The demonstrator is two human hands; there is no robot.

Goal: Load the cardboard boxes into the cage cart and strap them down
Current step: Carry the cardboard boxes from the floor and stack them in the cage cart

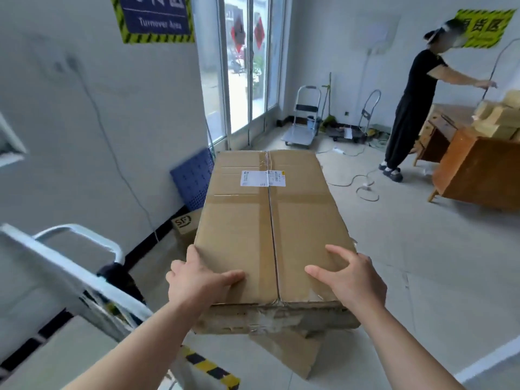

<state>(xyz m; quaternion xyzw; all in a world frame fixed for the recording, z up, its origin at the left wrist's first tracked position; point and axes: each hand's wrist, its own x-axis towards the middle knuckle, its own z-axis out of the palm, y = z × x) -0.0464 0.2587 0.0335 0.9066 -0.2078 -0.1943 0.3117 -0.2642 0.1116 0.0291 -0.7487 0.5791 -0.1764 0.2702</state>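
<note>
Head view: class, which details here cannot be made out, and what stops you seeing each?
All from the head view.
Shipping label: print too small to read.
Lower box: mostly hidden beneath the large cardboard box.
White metal frame: blurred, cut off by the left edge.
Left hand: fingers drop past the box's side, so its grip is hidden.
Wall sign: top cut off by the upper edge.
</note>
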